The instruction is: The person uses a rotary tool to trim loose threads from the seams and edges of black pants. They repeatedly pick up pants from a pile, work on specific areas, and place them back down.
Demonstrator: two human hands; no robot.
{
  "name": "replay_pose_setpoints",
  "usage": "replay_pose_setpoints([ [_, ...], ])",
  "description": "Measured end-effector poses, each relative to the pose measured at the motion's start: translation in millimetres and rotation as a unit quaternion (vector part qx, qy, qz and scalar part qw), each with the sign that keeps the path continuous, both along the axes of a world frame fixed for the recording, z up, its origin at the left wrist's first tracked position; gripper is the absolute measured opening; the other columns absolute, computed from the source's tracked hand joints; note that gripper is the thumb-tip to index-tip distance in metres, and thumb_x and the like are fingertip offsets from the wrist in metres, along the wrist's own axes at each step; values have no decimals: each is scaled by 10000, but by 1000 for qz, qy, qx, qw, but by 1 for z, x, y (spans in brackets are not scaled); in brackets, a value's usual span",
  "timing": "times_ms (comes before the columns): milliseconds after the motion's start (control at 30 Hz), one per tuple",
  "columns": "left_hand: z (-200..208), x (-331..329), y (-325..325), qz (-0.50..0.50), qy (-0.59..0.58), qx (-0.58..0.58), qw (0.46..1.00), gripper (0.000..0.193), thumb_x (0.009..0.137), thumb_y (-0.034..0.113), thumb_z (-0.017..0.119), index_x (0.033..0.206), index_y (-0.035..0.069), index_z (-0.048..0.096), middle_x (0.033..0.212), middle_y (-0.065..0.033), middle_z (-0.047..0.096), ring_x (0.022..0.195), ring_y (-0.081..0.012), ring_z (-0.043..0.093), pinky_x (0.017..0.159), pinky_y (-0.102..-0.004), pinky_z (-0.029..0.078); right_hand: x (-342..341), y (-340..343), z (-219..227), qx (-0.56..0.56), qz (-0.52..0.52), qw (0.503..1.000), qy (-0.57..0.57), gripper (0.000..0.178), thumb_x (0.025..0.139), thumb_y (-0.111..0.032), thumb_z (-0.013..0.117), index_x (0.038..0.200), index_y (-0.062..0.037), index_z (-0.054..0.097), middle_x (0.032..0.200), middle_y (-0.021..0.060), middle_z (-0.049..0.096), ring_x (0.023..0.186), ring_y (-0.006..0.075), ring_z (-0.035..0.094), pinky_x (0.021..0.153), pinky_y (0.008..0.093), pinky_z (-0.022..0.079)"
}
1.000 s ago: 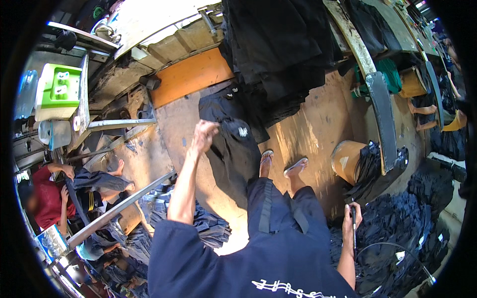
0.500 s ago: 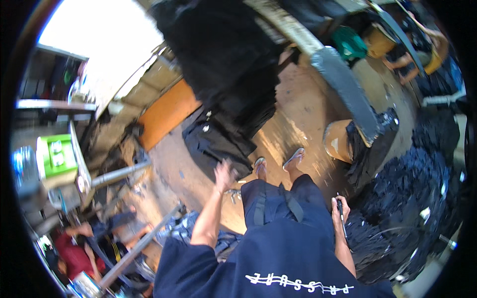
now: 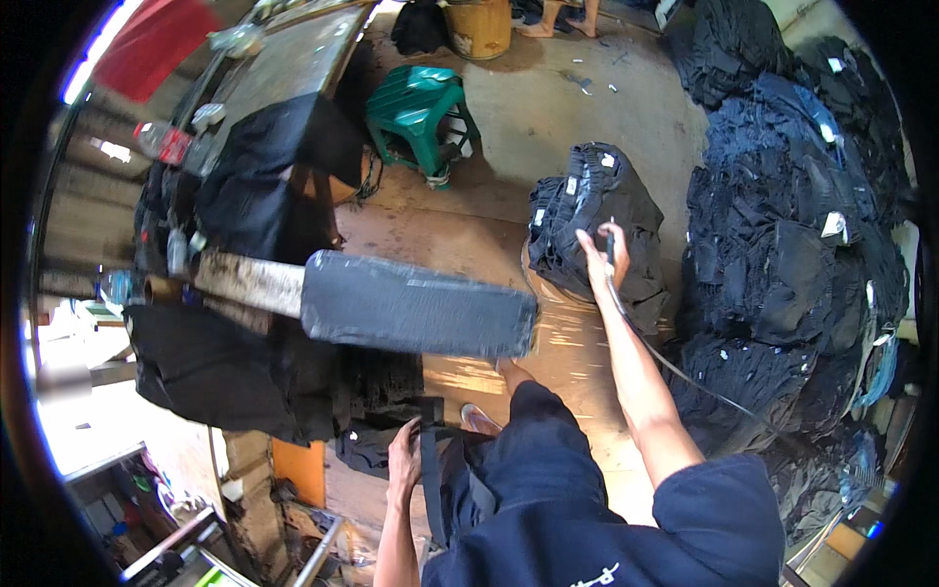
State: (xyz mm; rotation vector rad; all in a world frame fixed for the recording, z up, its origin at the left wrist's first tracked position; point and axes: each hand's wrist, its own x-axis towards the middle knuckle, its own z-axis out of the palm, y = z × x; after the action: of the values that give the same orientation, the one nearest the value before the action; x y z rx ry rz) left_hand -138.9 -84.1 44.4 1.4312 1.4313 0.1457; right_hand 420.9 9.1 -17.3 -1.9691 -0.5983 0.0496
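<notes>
My right hand [image 3: 599,262] is closed around a black pen-like tool [image 3: 610,245], its thin cord trailing back along my forearm. It is over a stack of folded black garments [image 3: 577,210] with white labels. Lower left, the fingers of my left hand [image 3: 404,455] are curled at a dark strip of black cloth [image 3: 430,470] beside my leg; the palm side is hidden. Between and beyond my hands lies a narrow padded board [image 3: 416,308] with a dark grey cover. Black cloth [image 3: 235,377] is draped over a support left of it.
Large heaps of black garments [image 3: 792,254] fill the right side. A green plastic stool [image 3: 421,112] stands on the floor farther off. At the left are a long table [image 3: 293,73] and a plastic bottle [image 3: 164,142]. Another person's feet [image 3: 558,24] show at the top.
My view has swung right, bringing the padded board across in front of me. My right hand has lifted with the tool to the garment stack. My left hand stays low, near black cloth.
</notes>
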Motion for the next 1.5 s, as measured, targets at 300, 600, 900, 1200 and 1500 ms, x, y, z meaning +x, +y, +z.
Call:
replay_pose_setpoints([
  [300,121,177,135,-116,-9,216,969,209,1025,-23,696,1216,29,765,1155,-165,792,1075,-367,756,952,-442,591,87,76,-85,-34,-94,995,-31,526,698,-29,914,1163,-109,682,1041,140,726,971,325,723,873,441,578],
  [600,67,420,243,-323,-159,246,900,1130,812,162,947,1711,61,268,1715,-308,335,1558,-524,395,1286,-534,399,46,-80,94,-37,-37,993,-107,343,760,84,761,1073,-33,684,959,154,667,861,335,699,802,419,570],
  [900,-6,393,233,-524,-43,219,822,506,849,81,672,1354,107,702,1200,-260,779,1141,-507,713,987,-556,596,-193,-155,152,-74,-51,992,-84,404,788,26,825,1164,-92,735,1033,159,658,912,387,679,787,471,575],
  [1200,10,131,416,-282,-7,353,892,361,811,28,612,1131,93,767,1119,-250,793,1072,-474,752,933,-550,593,-388,15,182,84,245,965,-26,400,904,-100,903,1220,-74,660,1050,132,603,848,346,655,721,445,560],
  [1500,55,48,270,-100,-18,299,949,847,891,412,909,1474,-65,523,1381,-255,605,1292,-436,567,1142,-522,448,-277,-10,190,-27,200,977,-72,378,867,-117,925,1156,-66,687,1153,161,733,1077,372,738,932,451,596],
])
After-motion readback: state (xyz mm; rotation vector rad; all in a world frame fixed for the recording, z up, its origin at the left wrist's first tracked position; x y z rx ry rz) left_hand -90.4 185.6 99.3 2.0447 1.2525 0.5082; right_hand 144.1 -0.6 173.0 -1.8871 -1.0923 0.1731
